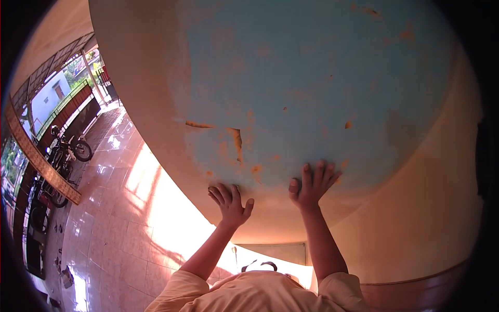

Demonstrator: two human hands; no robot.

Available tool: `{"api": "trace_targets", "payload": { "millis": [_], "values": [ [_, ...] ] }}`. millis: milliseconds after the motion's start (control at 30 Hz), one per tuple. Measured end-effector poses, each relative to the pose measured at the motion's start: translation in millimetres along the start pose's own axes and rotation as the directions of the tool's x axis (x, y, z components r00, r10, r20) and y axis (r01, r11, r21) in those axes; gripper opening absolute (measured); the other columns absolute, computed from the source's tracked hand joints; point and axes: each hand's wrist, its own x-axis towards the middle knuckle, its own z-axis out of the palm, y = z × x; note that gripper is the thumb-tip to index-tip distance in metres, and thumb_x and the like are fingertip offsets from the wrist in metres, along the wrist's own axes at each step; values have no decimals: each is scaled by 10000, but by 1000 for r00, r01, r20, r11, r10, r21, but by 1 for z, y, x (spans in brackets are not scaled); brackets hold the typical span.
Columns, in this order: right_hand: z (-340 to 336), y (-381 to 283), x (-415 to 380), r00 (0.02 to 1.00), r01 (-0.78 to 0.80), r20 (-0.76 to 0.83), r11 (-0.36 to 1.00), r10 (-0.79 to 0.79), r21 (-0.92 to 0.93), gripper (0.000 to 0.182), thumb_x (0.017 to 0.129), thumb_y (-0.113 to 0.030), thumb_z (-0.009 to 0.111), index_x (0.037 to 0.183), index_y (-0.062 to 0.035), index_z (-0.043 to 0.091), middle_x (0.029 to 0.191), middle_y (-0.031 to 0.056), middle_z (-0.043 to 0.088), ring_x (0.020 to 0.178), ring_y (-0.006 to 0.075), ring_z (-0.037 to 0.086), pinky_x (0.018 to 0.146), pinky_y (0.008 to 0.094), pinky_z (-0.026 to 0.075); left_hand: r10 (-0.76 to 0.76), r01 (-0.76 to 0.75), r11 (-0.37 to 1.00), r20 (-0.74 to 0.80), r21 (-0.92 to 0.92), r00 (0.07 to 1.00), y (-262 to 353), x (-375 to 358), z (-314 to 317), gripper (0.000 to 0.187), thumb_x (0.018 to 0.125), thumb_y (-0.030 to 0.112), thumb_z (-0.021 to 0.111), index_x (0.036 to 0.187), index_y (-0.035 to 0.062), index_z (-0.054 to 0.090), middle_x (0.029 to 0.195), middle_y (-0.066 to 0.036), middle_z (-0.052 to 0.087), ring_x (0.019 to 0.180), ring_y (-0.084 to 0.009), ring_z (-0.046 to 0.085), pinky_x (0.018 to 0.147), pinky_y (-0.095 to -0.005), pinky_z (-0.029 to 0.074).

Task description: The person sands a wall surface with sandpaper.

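Observation:
A large surface [291, 67], blue-painted with a tan border and worn, peeling patches, fills the upper middle of the head view. My left hand [230, 204] rests against its lower tan edge, fingers spread and holding nothing. To the right, my right hand [313, 184] lies flat on the lower part of the blue area, its fingers apart and empty. Above my left hand are two torn, orange-brown marks [237, 140] in the paint. Both forearms reach up from the light-coloured shirt [254, 291] at the bottom.
At the left, a sunlit tiled floor [109, 229] stretches toward parked motorcycles [62, 161] and a fence [83, 99]. A tan strip [41, 156] crosses in front of them. A tan wall [416, 223] curves along the right, with a reddish-brown band [416, 288] low down.

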Motion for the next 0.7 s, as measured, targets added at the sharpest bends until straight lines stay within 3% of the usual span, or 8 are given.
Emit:
{"api": "trace_targets", "payload": {
  "millis": [200,300,400,467,533,600,667,700],
  "values": [
    [0,1,-23,996,-4,90,1000,2,19,504,986,-448,454,1438,-241,534,1627,132,319,1541,404,145,1178,701,-4,-34,34,998,-16,-45,999,24,147,-53,820,1012,576,383,1571,-12,263,1651,-317,27,1500,-562,-77,1151,-700,-41],
    [-3,4,-35,991,15,132,1000,-18,26,493,978,-439,477,1422,-236,546,1634,138,299,1544,405,126,1175,705,-16,-51,47,997,-77,-58,996,24,174,-58,814,1005,571,380,1546,-33,303,1643,-331,56,1497,-572,-58,1153,-705,-12],
    [-10,13,-49,986,9,168,999,-15,40,489,983,-434,478,1419,-225,547,1639,151,276,1543,415,114,1165,716,-31,-49,49,999,-39,-1,998,16,118,-33,783,1010,551,368,1530,-33,331,1638,-336,76,1495,-576,-45,1147,-719,16],
    [-14,24,-50,983,-7,181,999,-2,49,491,990,-434,471,1423,-216,543,1641,159,266,1541,423,109,1160,723,-39,-24,25,998,-16,54,1000,8,36,3,747,1010,534,381,1498,-33,376,1622,-359,95,1467,-622,-11,1126,-750,26],
    [-22,39,-40,977,-99,196,994,87,55,510,1003,-448,451,1439,-193,523,1641,194,247,1538,450,82,1147,738,-45,-72,64,996,114,67,991,9,-50,33,718,1000,528,424,1450,-31,426,1590,-392,132,1423,-676,37,1100,-781,41],
    [-31,54,-7,973,-106,209,994,98,29,551,1020,-452,425,1468,-137,485,1641,232,226,1536,470,64,1146,740,-39,-48,45,998,126,33,991,17,-61,34,711,993,529,446,1432,-30,440,1575,-405,151,1409,-691,45,1092,-788,46],
    [-31,68,17,988,-113,103,994,112,-3,570,1044,-452,382,1479,-92,460,1638,249,221,1533,477,78,1152,728,-38,-31,32,1000,146,0,989,24,-54,28,704,986,529,469,1414,-29,454,1559,-418,170,1394,-706,52,1083,-795,52],
    [-29,69,32,996,-88,30,996,88,9,572,1065,-449,337,1474,-68,460,1636,247,232,1533,472,92,1165,708,-37,18,-22,1000,177,18,984,29,-23,19,742,1002,526,446,1475,-40,357,1580,-413,71,1416,-683,-19,1083,-794,22]
  ]
}}
